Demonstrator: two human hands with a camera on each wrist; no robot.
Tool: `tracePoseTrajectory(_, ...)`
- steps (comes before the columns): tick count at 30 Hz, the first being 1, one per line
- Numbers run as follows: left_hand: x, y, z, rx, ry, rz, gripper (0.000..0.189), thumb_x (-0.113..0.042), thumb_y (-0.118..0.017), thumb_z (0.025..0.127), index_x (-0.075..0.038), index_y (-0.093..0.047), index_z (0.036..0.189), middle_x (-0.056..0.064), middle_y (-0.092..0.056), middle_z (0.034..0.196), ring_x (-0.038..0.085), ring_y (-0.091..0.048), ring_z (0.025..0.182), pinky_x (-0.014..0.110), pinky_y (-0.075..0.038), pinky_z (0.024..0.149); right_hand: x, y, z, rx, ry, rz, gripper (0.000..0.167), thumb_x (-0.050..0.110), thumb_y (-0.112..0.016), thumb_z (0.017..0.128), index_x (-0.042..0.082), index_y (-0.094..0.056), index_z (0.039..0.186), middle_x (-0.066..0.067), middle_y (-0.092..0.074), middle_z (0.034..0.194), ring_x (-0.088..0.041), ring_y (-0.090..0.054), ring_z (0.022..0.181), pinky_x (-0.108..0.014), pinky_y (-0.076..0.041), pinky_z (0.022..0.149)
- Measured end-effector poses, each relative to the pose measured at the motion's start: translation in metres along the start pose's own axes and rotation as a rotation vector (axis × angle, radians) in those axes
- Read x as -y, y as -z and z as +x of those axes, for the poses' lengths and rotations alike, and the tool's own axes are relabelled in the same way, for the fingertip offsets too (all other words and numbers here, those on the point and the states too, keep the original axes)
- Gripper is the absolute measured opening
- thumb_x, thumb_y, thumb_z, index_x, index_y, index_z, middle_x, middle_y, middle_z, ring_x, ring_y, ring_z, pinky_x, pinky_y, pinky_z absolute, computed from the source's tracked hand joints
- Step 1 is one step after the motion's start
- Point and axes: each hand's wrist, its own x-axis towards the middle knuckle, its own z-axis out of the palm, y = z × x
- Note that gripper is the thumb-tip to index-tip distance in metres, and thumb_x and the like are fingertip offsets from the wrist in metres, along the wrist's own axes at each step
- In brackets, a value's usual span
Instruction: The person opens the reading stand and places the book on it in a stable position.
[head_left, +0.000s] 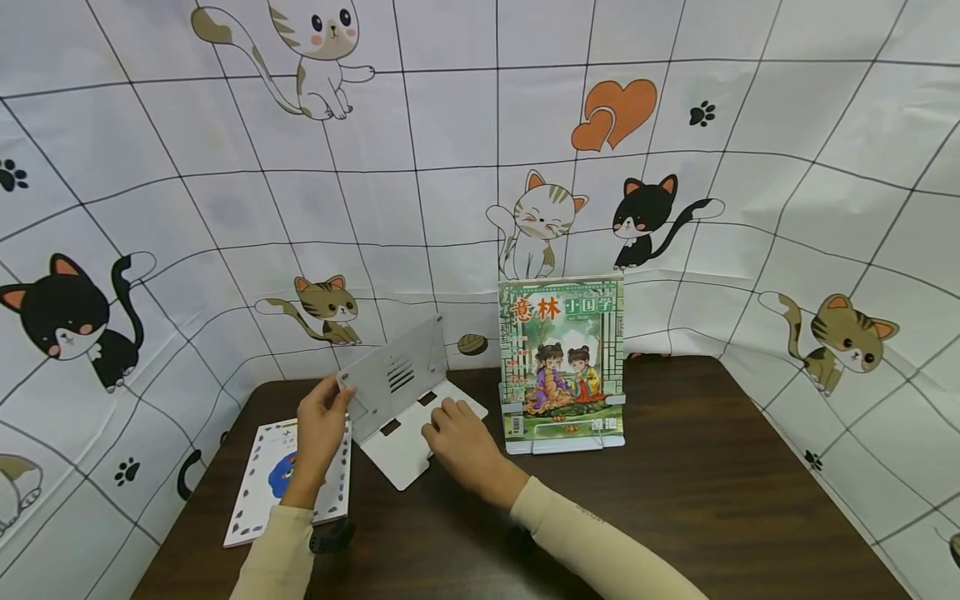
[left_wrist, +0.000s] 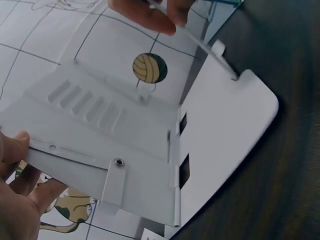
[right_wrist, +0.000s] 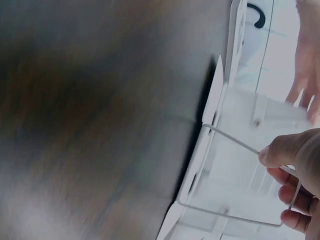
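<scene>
A pale metal book stand [head_left: 401, 371] stands partly unfolded on the dark table, its slotted back panel tilted up and its flat white base plate [head_left: 397, 454] lying in front. My left hand [head_left: 321, 429] grips the panel's left edge, thumb on one face and fingers behind, as the left wrist view shows. Over the base, my right hand [head_left: 465, 446] pinches a thin wire bracket [right_wrist: 235, 140] hinged at the front edge. In the right wrist view the bracket sticks up from the base, with thumb and fingers [right_wrist: 296, 220] around its outer end.
Right of the stand, a green magazine [head_left: 562, 358] leans upright on a second stand [head_left: 517, 447] with a wire bracket. A white book [head_left: 251, 483] with a blue picture lies flat at left, partly under my left forearm. Behind the table [head_left: 675, 467] hangs a cat-patterned cloth [head_left: 450, 125].
</scene>
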Motion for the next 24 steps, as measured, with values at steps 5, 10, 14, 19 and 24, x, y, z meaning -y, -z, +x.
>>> tracePoseTrajectory(5, 0.007, -0.007, 0.017, 0.040, 0.015, -0.068, 0.017, -0.004, -0.063, 0.106, 0.007, -0.070, 0.118, 0.024, -0.070, 0.096, 0.002, -0.051, 0.073, 0.015, -0.041, 0.065, 0.012, 0.005, 0.003, -0.008, 0.058, 0.042, 0.013, 0.016, -0.079, 0.094, 0.022, -0.069, 0.091, 0.005, -0.064, 0.089, -0.015, -0.049, 0.084, -0.029, -0.036, 0.075)
tracePoseTrajectory(10, 0.004, -0.016, 0.033, 0.096, 0.065, -0.177, 0.010, 0.001, -0.061, 0.106, 0.011, -0.062, 0.106, 0.005, -0.049, 0.076, 0.005, -0.038, 0.063, 0.020, -0.033, 0.060, 0.023, 0.007, 0.008, -0.026, 0.060, 0.095, 0.011, 0.015, -0.079, 0.095, 0.021, -0.070, 0.093, 0.006, -0.067, 0.090, -0.014, -0.048, 0.082, -0.030, -0.039, 0.076)
tracePoseTrajectory(14, 0.008, -0.026, 0.043, 0.133, 0.066, -0.226, 0.017, 0.002, -0.061, 0.105, 0.013, -0.052, 0.096, -0.002, -0.039, 0.073, 0.005, -0.035, 0.064, 0.019, -0.030, 0.060, 0.027, 0.009, 0.012, -0.064, 0.045, 0.140, 0.012, 0.013, -0.080, 0.093, 0.022, -0.072, 0.092, 0.007, -0.070, 0.088, -0.013, -0.050, 0.080, -0.028, -0.037, 0.073)
tracePoseTrajectory(19, 0.012, -0.035, 0.049, 0.160, 0.049, -0.232, 0.022, 0.000, -0.061, 0.106, 0.010, -0.048, 0.092, -0.005, -0.035, 0.072, 0.006, -0.039, 0.068, 0.021, -0.038, 0.066, 0.028, 0.010, 0.015, -0.046, -0.023, 0.251, 0.010, 0.013, -0.081, 0.092, 0.021, -0.076, 0.096, 0.008, -0.073, 0.090, -0.012, -0.058, 0.083, -0.025, -0.047, 0.076)
tracePoseTrajectory(24, 0.016, -0.038, 0.052, 0.157, 0.080, -0.230, 0.016, 0.000, -0.062, 0.106, 0.011, -0.053, 0.098, -0.003, -0.038, 0.074, 0.006, -0.039, 0.069, 0.021, -0.039, 0.068, 0.021, 0.010, 0.012, 0.056, -0.179, 0.439, 0.014, 0.024, -0.082, 0.096, 0.018, -0.075, 0.106, 0.006, -0.077, 0.100, -0.012, -0.065, 0.090, -0.026, -0.058, 0.087)
